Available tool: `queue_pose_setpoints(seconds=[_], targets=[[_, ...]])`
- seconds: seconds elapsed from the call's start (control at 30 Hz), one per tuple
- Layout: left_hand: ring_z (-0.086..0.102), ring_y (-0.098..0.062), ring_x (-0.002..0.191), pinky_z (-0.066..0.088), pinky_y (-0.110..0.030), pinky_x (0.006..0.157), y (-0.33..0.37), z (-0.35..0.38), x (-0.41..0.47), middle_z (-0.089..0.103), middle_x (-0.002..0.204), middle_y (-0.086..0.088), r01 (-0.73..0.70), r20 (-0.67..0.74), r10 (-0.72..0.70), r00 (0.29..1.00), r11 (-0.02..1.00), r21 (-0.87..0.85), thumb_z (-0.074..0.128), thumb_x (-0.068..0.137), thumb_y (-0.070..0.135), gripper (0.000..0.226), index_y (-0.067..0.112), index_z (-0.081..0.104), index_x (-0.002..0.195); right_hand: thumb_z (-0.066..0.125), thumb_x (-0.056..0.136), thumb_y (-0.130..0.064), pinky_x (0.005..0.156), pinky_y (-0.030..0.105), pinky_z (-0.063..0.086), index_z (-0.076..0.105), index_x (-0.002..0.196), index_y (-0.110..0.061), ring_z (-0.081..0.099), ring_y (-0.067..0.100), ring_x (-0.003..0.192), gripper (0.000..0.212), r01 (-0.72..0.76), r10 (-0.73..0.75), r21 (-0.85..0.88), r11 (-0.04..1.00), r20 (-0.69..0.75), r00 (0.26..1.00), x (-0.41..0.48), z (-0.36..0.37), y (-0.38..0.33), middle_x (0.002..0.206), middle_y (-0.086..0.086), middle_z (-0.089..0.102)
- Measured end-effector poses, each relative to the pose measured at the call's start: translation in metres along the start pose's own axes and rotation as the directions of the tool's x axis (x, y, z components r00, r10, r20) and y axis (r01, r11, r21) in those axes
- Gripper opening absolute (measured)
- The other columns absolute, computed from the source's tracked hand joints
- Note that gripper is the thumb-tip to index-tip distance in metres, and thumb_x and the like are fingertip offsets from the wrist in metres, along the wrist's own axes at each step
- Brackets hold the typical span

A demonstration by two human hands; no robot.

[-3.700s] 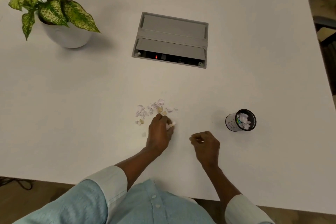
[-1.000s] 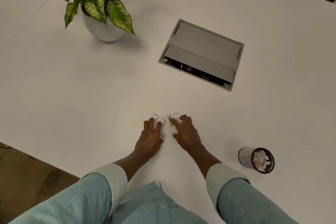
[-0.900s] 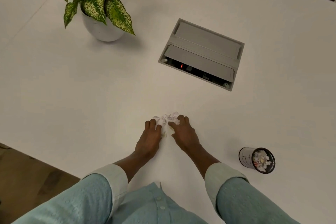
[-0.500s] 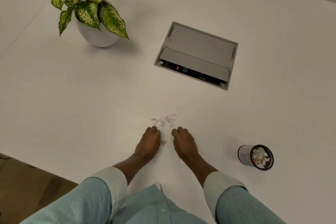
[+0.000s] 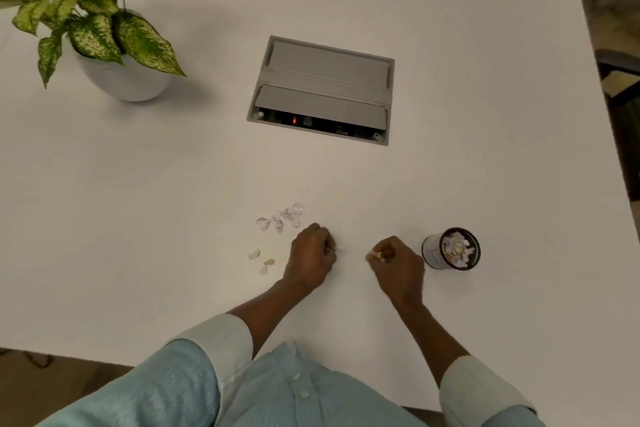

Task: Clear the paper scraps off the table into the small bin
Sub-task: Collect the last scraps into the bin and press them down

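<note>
Head view: both hands pulled back from paper scraps point(image 5: 281, 217); right hand point(image 5: 398, 265) fingers closed on scrap, left hand point(image 5: 311, 258) fisted, contents unclear; small bin point(image 5: 452, 248) at 3 o'clock.

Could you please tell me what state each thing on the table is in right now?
small bin: upright, holding paper pieces.
paper scraps: loose on the table, not yet cleared.
left hand: fist closed, contents hidden.
right hand: closed on a small scrap, beside the bin.
cable box: flap open, red light on.
potted plant: upright.
</note>
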State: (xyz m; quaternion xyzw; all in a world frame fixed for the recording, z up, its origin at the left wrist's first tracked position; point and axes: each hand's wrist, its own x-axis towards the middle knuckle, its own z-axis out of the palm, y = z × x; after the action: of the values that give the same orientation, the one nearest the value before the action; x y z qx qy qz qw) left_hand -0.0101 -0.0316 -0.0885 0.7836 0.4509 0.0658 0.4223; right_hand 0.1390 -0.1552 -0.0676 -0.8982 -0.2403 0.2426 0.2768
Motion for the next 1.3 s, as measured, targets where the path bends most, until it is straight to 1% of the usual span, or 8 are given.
queue_pose_setpoints(seconds=[0.23, 0.3, 0.43, 0.57, 0.83, 1.1, 1.23, 1.3], targets=[[0.060, -0.012, 0.070, 0.045, -0.023, 0.062, 0.093, 0.038, 0.018, 0.068, 0.084, 0.001, -0.129, 0.024, 0.131, 0.991, 0.989, -0.077, 0.077, 0.080, 0.010, 0.008, 0.015, 0.071, 0.078, 0.085, 0.076, -0.019, 0.075, 0.029, 0.059, 0.067, 0.078, -0.024, 0.070, 0.004, 0.063, 0.019, -0.112, 0.164, 0.222, 0.969, -0.232, 0.959, 0.011, -0.074, 0.018, 0.068, -0.009, 0.071], [0.063, -0.015, 0.073, 0.050, -0.028, 0.065, 0.115, 0.052, 0.021, 0.069, 0.086, 0.000, -0.145, 0.051, 0.150, 0.987, 0.985, -0.092, 0.078, 0.081, 0.010, 0.008, 0.014, 0.071, 0.080, 0.084, 0.076, -0.020, 0.075, 0.022, 0.057, 0.068, 0.080, -0.023, 0.068, 0.002, 0.066, 0.017, -0.131, 0.202, 0.237, 0.963, -0.305, 0.931, 0.015, -0.090, 0.026, 0.069, -0.011, 0.070], [0.065, -0.018, 0.078, 0.052, -0.032, 0.070, 0.151, 0.081, 0.019, 0.071, 0.090, -0.003, -0.166, 0.103, 0.176, 0.979, 0.981, -0.098, 0.077, 0.084, 0.011, 0.005, 0.012, 0.072, 0.083, 0.083, 0.076, -0.021, 0.080, 0.042, 0.060, 0.071, 0.086, -0.020, 0.071, 0.019, 0.077, 0.016, -0.168, 0.256, 0.268, 0.949, -0.341, 0.904, 0.021, -0.114, 0.044, 0.077, -0.004, 0.073], [0.065, -0.021, 0.082, 0.052, -0.034, 0.073, 0.179, 0.104, 0.021, 0.073, 0.093, -0.006, -0.179, 0.147, 0.187, 0.971, 0.982, -0.067, 0.074, 0.083, 0.006, 0.005, 0.010, 0.073, 0.084, 0.078, 0.078, -0.018, 0.073, 0.033, 0.056, 0.070, 0.086, -0.022, 0.069, 0.015, 0.072, 0.012, -0.138, 0.216, 0.221, 0.965, -0.382, 0.899, 0.027, -0.128, 0.061, 0.072, -0.010, 0.070], [0.068, -0.027, 0.092, 0.054, -0.036, 0.075, 0.205, 0.129, 0.040, 0.073, 0.100, -0.007, -0.214, 0.254, 0.205, 0.945, 0.977, 0.008, 0.077, 0.079, 0.008, 0.014, 0.009, 0.071, 0.092, 0.076, 0.084, -0.009, 0.073, 0.023, 0.047, 0.071, 0.099, -0.015, 0.066, 0.013, 0.078, 0.016, -0.065, 0.097, 0.107, 0.992, -0.328, 0.940, 0.048, -0.141, 0.082, 0.090, 0.000, 0.076], [0.055, -0.019, 0.109, 0.055, -0.041, 0.078, 0.170, 0.125, 0.028, 0.061, 0.109, 0.006, -0.303, 0.163, 0.283, 0.945, 0.947, 0.110, 0.074, 0.083, 0.022, 0.017, 0.026, 0.067, 0.099, 0.051, 0.090, 0.004, 0.072, 0.026, 0.049, 0.071, 0.101, -0.018, 0.070, 0.024, 0.089, 0.032, -0.053, 0.061, 0.035, 0.998, -0.308, 0.949, 0.045, -0.139, 0.092, 0.097, 0.001, 0.076], [0.042, -0.022, 0.132, 0.055, -0.043, 0.083, 0.124, 0.109, 0.018, 0.047, 0.134, 0.000, -0.295, 0.286, 0.204, 0.936, 0.900, 0.322, 0.074, 0.086, 0.034, 0.048, 0.019, 0.055, 0.127, 0.053, 0.094, -0.006, 0.091, 0.041, 0.052, 0.061, 0.126, -0.024, 0.062, 0.029, 0.110, 0.038, 0.047, -0.075, -0.150, 0.988, -0.185, 0.980, 0.033, -0.129, 0.095, 0.122, 0.004, 0.067], [0.029, -0.031, 0.148, 0.050, -0.047, 0.104, 0.098, 0.102, 0.011, 0.032, 0.155, -0.009, -0.318, 0.426, 0.106, 0.898, 0.826, 0.465, 0.075, 0.085, 0.043, 0.077, 0.012, 0.040, 0.147, 0.056, 0.095, -0.011, 0.102, 0.043, 0.045, 0.054, 0.137, -0.024, 0.058, 0.029, 0.120, 0.044, 0.128, -0.155, -0.232, 0.964, -0.101, 0.983, 0.028, -0.124, 0.097, 0.135, 0.004, 0.061]])
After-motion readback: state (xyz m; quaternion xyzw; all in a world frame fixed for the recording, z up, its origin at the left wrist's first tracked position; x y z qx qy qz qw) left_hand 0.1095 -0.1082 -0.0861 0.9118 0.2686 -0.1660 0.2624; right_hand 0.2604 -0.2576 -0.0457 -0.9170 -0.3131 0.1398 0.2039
